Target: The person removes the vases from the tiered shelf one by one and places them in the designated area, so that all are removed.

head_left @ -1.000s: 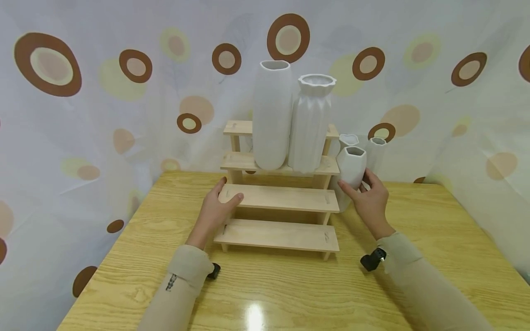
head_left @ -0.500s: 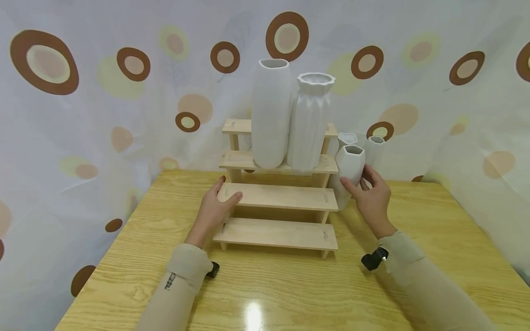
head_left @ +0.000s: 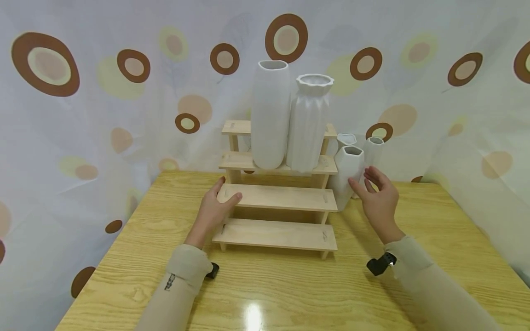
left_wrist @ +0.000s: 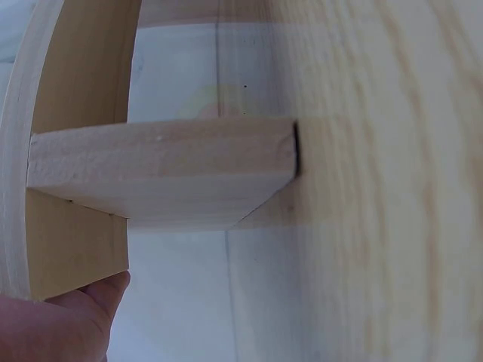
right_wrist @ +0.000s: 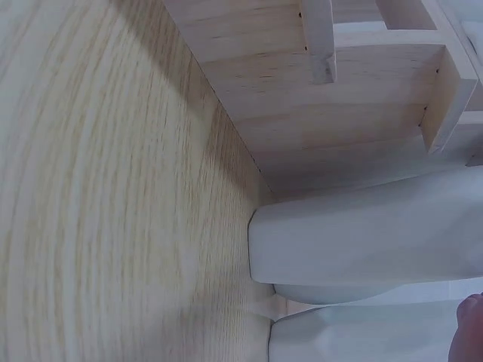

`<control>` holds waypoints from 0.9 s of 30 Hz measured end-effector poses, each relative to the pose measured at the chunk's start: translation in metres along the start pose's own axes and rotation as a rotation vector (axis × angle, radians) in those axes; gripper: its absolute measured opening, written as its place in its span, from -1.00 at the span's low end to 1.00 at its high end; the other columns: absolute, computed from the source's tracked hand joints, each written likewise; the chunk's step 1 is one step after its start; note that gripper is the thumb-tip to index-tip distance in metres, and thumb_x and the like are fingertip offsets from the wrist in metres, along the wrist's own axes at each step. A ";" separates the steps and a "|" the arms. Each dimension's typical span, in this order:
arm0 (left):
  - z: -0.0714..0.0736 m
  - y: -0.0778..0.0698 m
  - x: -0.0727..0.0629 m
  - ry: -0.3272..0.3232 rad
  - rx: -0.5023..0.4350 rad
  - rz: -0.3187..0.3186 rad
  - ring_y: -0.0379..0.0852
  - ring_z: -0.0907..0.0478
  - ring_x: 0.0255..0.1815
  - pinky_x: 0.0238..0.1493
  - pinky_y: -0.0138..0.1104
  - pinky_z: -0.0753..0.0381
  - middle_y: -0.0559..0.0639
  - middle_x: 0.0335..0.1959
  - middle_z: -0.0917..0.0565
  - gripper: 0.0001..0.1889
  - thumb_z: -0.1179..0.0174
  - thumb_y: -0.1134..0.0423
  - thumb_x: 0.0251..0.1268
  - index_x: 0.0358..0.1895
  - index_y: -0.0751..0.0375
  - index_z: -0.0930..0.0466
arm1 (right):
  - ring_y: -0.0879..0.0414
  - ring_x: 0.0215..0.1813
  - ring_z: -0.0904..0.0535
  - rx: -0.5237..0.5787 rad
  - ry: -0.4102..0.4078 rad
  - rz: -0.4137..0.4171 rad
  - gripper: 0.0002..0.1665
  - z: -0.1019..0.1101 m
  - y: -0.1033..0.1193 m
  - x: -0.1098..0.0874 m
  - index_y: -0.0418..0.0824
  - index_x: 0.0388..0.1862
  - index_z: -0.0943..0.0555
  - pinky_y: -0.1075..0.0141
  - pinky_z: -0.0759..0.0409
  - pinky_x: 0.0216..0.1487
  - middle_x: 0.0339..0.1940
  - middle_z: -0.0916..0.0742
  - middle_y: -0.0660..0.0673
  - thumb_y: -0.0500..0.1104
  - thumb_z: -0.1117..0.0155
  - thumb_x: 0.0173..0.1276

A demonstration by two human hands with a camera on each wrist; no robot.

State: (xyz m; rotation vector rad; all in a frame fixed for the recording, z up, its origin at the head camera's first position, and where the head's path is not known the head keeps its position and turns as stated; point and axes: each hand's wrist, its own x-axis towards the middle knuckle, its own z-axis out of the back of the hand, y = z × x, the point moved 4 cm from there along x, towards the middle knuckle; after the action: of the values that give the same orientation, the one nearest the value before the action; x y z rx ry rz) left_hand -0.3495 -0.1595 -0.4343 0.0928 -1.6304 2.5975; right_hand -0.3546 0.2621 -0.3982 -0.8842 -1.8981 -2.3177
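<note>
A light wooden stepped stand (head_left: 279,195) with several shelves stands on the table. My left hand (head_left: 211,212) grips the left end of its second shelf from below, thumb on top; in the left wrist view, fingers (left_wrist: 106,294) touch the shelf's wood. To the stand's right, a white faceted vase (head_left: 347,184) is upright on the table. Beside it is my right hand (head_left: 380,204), fingers loosely spread; the thumb is at the vase's side, and I cannot tell whether it touches. In the right wrist view the vase (right_wrist: 362,234) stands close to the stand.
A tall smooth white vase (head_left: 270,115) and a fluted white vase (head_left: 308,128) stand on the stand's upper shelf. Two more white vases, one slim (head_left: 374,154) and one partly hidden (head_left: 346,139), are behind the faceted vase. A patterned cloth (head_left: 124,110) hangs behind the yellow wooden table (head_left: 232,294).
My right hand has loosened from the faceted vase and drawn slightly right. The vase has come down a little beside the stand. My left hand keeps its grip on the shelf.
</note>
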 end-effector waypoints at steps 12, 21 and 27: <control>0.001 0.000 0.000 -0.001 -0.004 0.001 -0.01 0.07 0.57 0.47 0.00 -0.10 -0.11 0.57 -0.05 0.01 -0.19 -0.37 0.22 0.61 0.02 0.03 | 0.02 0.21 -0.53 -0.005 -0.013 0.032 -0.28 0.007 0.009 -0.008 -0.38 0.30 -0.51 0.35 -0.50 0.20 0.17 -0.61 -0.27 -0.19 -0.53 0.19; 0.000 0.000 -0.001 0.003 -0.013 0.010 0.01 0.08 0.57 0.47 0.02 -0.09 -0.11 0.58 -0.04 0.01 -0.20 -0.37 0.22 0.61 0.01 0.03 | 0.02 0.19 -0.55 0.029 -0.018 0.042 -0.33 0.010 0.016 -0.012 -0.37 0.28 -0.52 0.37 -0.51 0.17 0.17 -0.61 -0.27 -0.27 -0.51 0.20; 0.000 0.000 -0.001 0.002 -0.017 0.014 0.02 0.08 0.57 0.47 0.04 -0.09 -0.09 0.58 -0.04 0.03 -0.20 -0.38 0.20 0.61 0.03 0.03 | 0.00 0.17 -0.56 0.099 -0.011 0.055 -0.39 0.008 0.027 -0.015 -0.35 0.23 -0.56 0.37 -0.52 0.16 0.14 -0.62 -0.29 -0.32 -0.50 0.18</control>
State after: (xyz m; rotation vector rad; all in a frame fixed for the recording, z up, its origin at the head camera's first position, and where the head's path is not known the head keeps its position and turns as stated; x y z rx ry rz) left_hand -0.3485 -0.1597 -0.4344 0.0773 -1.6585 2.5925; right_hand -0.3291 0.2575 -0.3791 -0.9285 -1.9474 -2.1723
